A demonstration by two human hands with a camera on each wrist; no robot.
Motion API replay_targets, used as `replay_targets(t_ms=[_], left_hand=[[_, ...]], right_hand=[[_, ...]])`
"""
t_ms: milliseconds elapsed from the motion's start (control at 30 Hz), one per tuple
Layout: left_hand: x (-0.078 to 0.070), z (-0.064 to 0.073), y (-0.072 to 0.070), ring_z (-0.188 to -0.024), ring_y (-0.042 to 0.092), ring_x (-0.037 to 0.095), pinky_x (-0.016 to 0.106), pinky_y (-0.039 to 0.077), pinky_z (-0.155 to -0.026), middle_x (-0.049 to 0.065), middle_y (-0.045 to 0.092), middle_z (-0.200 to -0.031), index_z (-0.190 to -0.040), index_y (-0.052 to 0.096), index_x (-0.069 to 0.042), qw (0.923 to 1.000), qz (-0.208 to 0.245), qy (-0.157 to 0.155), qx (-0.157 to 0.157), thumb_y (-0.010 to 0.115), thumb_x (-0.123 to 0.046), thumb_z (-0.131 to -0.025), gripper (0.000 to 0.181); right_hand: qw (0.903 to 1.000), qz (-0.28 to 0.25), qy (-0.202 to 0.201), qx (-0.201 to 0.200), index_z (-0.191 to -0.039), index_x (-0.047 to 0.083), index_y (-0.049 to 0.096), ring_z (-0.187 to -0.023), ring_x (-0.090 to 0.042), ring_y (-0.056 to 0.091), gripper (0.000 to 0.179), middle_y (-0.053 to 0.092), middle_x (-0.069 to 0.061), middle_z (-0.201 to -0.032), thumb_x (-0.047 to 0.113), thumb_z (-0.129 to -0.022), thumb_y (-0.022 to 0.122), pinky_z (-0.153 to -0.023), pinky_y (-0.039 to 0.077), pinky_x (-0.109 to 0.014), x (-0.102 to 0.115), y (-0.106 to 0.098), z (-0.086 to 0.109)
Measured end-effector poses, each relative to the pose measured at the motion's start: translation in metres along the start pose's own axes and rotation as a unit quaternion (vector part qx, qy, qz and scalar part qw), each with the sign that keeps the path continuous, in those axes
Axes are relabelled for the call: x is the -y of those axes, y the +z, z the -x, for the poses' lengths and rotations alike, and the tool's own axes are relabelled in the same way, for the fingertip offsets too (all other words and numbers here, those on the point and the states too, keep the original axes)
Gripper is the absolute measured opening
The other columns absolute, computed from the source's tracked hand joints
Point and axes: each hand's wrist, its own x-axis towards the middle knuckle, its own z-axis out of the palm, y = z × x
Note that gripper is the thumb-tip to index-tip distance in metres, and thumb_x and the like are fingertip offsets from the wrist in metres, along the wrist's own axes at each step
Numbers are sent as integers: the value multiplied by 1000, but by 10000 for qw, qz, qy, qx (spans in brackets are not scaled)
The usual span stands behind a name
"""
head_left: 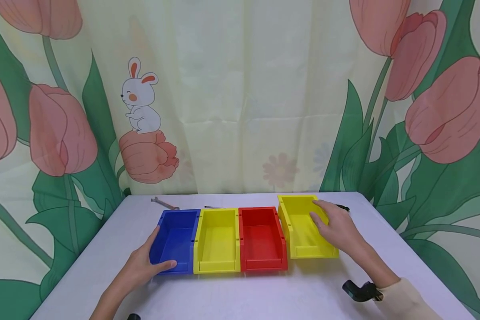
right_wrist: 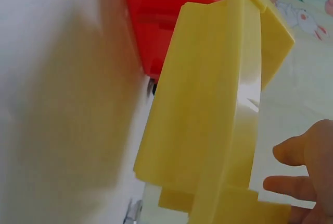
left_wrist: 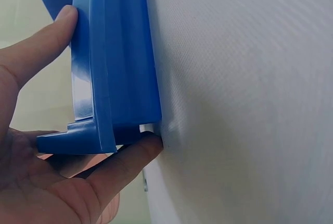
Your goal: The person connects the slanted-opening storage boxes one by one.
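Note:
A blue bin [head_left: 175,242], a yellow bin [head_left: 218,242] and a red bin [head_left: 262,240] stand side by side on the white table [head_left: 240,298]. At the blue bin's left side, my left hand [head_left: 140,266] grips it, thumb at the front and fingers farther back. In the left wrist view, the thumb [left_wrist: 65,18] touches the blue bin. My right hand [head_left: 340,226] holds a second yellow bin [head_left: 306,231] by its right side. That bin is raised and slightly tilted beside the red one, its shadow below. Some right fingers are hidden behind its wall.
Behind the blue bin lies a wrench [head_left: 165,204]. A thin metal tool [head_left: 213,207] shows partly behind the middle yellow bin, and a dark object [head_left: 343,207] behind my right hand. A tulip-print curtain [head_left: 240,111] hangs along the table's far edge.

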Motion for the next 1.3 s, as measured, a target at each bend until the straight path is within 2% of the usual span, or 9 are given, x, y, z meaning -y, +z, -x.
replay_targets(t_ms=[200, 300, 467, 600, 767, 1067, 1300], left_hand=[[0, 1, 0, -151, 29, 64, 79, 40, -114, 37, 20, -170, -171, 2, -12, 10000, -19, 22, 1, 85, -63, -80, 134], [-1, 1, 0, -152, 29, 63, 78, 40, -114, 36, 20, -171, -171, 2, -11, 10000, 16, -5, 14, 86, -62, -81, 133], [0, 0, 0, -152, 29, 63, 78, 40, -115, 36, 20, -171, -171, 2, -11, 10000, -14, 16, -6, 86, -62, -81, 133], [2, -1, 0, -151, 29, 63, 78, 40, -114, 37, 20, -170, -171, 2, -11, 10000, -69, 46, -7, 85, -63, -81, 133], [2, -1, 0, -151, 30, 63, 78, 40, -114, 37, 20, -170, -171, 3, -10, 10000, -34, 19, -1, 85, -62, -81, 133], [1, 0, 0, -152, 29, 63, 79, 39, -115, 36, 20, -171, -171, 2, -11, 10000, 34, 0, 7, 86, -63, -80, 134], [1, 0, 0, -152, 29, 63, 79, 39, -115, 36, 20, -171, -171, 2, -12, 10000, 51, 9, 10, 85, -63, -80, 134]], right_hand=[[9996, -155, -223, 15, -143, -2, 61, -136, -50, 59, 44, 64, -28, -146, 16, -103, 66, -112, 50, -67, 12, 0, -5], [9988, -301, -357, 138, -143, 0, 63, -132, -49, 62, 44, 66, -25, -143, 16, -103, 67, -109, 55, -65, 18, 2, -7], [9955, -473, -523, 629, -145, 6, 63, -130, -44, 64, 45, 69, -20, -142, 20, -103, 68, -102, 61, -59, 25, 7, -10], [9918, -496, -518, 1058, -147, 8, 63, -130, -40, 64, 47, 68, -18, -143, 25, -104, 67, -101, 63, -55, 29, 10, -12], [9887, -513, -402, 1350, -149, 9, 61, -129, -37, 64, 48, 68, -16, -144, 28, -106, 64, -102, 63, -53, 32, 13, -16], [9833, -667, -610, 1582, -154, 9, 56, -133, -41, 66, 48, 65, -18, -149, 27, -109, 59, -105, 61, -55, 30, 14, -21], [9826, -693, -585, 1622, -154, 9, 56, -133, -41, 66, 49, 65, -18, -150, 26, -108, 59, -106, 61, -55, 30, 15, -22]])
